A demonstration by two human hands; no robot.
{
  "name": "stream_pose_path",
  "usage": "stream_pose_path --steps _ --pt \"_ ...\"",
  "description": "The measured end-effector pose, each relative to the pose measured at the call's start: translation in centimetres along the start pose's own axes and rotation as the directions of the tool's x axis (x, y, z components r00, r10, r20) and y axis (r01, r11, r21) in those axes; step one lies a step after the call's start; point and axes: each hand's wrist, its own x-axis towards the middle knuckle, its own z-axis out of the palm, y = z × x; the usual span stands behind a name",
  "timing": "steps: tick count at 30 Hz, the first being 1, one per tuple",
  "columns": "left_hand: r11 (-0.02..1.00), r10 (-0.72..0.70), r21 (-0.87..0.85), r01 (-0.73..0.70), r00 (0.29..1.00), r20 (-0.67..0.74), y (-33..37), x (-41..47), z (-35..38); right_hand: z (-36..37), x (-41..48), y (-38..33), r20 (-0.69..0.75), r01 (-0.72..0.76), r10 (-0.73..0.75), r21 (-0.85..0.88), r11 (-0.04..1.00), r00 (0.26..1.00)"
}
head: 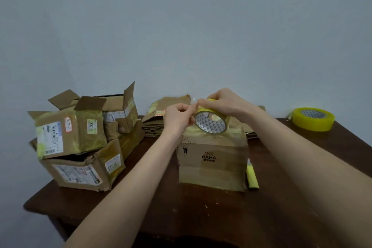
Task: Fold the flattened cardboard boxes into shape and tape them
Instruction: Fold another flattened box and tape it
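Boxes (78,139) stand folded at the table's left, flattened ones (159,121) wait behind, while the right hand (219,102) grips the tape roll (211,121) above the centre box (213,159) and the left hand (179,117) pinches its end.

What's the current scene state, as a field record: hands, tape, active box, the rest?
left hand: pinches at the rim of the tape roll
right hand: grips tape roll from above
tape roll: yellow, at the top of the box; contact unclear
box: folded into shape, mid table
folded boxes: piled left
flat cardboard: stacked behind box
spare roll: yellow, far right
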Motion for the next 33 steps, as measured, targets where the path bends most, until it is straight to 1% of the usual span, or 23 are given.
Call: stream_pose_path --steps 2,3,4,5,7,8,10,12,14,17,20,24,26,28,30,32,33 --pt "1.000 0.004 0.028 -0.002 0.998 -0.068 -0.7 0.5 -0.3 -0.5 -0.9 1.0 0.129 0.009 -0.014 0.037 0.999 0.992" --pt "0.999 0.010 0.044 -0.006 0.996 -0.092 -1.1 0.7 -0.4 -0.6 -1.2 1.5 0.152 0.003 -0.009 0.036 0.999 0.988" --pt "0.998 0.015 0.067 -0.008 0.994 -0.107 -1.6 0.8 -0.5 -0.6 -1.4 2.1 0.132 -0.002 -0.004 0.044 0.999 0.991" --pt "0.996 0.020 0.086 -0.010 0.993 -0.118 -1.9 0.8 -0.6 -0.6 -1.5 2.5 0.082 -0.001 -0.004 0.069 0.998 0.997" --pt "0.994 0.022 0.108 -0.007 0.989 -0.144 -2.2 0.7 -0.6 -0.5 -1.2 2.3 -0.017 0.051 -0.050 0.104 0.993 0.999" --pt "0.994 0.021 0.113 -0.003 0.988 -0.156 -2.2 0.7 -0.6 -0.5 -1.0 2.1 -0.048 0.083 -0.079 0.086 0.993 0.996" --pt "0.995 0.001 0.103 0.019 0.983 -0.183 -2.2 0.7 -1.0 -0.6 -0.7 1.8 -0.078 0.137 -0.138 -0.007 0.990 0.987" --pt "0.994 -0.038 0.094 0.060 0.974 -0.225 -2.4 0.8 -1.6 -0.8 -0.6 1.8 -0.091 0.157 -0.166 -0.105 0.982 0.982" --pt "0.991 -0.046 0.113 0.076 0.968 -0.247 -2.5 0.7 -2.2 -0.8 -0.4 1.8 -0.078 0.150 -0.163 -0.148 0.978 0.984" --pt "0.990 -0.060 0.110 0.088 0.971 -0.232 -2.9 0.6 -2.8 -0.7 -0.1 1.6 -0.077 0.135 -0.154 -0.209 0.969 0.985" --pt "0.989 -0.104 0.079 0.125 0.969 -0.224 -3.4 0.6 -2.9 -0.8 0.2 1.1 -0.099 0.132 -0.161 -0.245 0.960 0.982" --pt "0.973 -0.207 0.046 0.226 0.946 -0.250 -4.5 0.4 -3.1 -0.6 -0.1 0.3 -0.036 0.123 -0.151 -0.405 0.906 0.988" --pt "0.960 -0.246 0.070 0.270 0.938 -0.243 -5.4 0.0 -3.3 -0.3 -0.2 0.2 -0.013 0.135 -0.162 -0.490 0.861 0.987" --pt "0.951 -0.270 0.099 0.293 0.943 -0.194 -6.2 -0.3 -3.2 -0.1 -0.1 0.1 -0.015 0.141 -0.174 -0.523 0.841 0.985" --pt "0.937 -0.332 0.064 0.343 0.933 -0.138 -6.5 -0.4 -2.9 0.3 0.0 0.0 -0.004 0.139 -0.164 -0.512 0.848 0.986" --pt "0.901 -0.431 0.019 0.432 0.901 -0.059 -6.5 -0.4 -2.8 0.5 0.1 0.2 -0.002 0.127 -0.146 -0.479 0.868 0.989" --pt "0.875 -0.482 0.032 0.482 0.876 -0.024 -6.7 -0.5 -2.8 0.6 0.1 0.3 -0.009 0.117 -0.137 -0.466 0.877 0.991"
